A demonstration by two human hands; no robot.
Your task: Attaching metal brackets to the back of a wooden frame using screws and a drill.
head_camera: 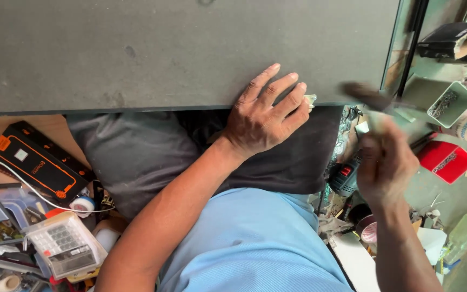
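**Dark panel being held flat while a tool is coming in from the right**

The dark grey panel (179,48) is lying across the person's lap, its near edge resting over the dark trousers (136,151). The left hand (263,116) is pressing down on that near edge, fingers spread fairly wide and flat, holding nothing but the board; a small pale piece (310,100) is peeking out just past the fingertips, too small to identify. The right hand (386,165) is closing round the handle of a dark tool (366,96), motion-blurred, whose tip is sitting near the panel's right corner; whether it is touching cannot be told.

Judgement: the board is placed and steadied, so the setup looks done; no mark or fastener is showing on the surface, so the actual working of the edge seems still ahead.

Around: an open box of screws (444,103), a red tray (447,160), a green drill (344,178), an orange-and-black case (33,159) at left.
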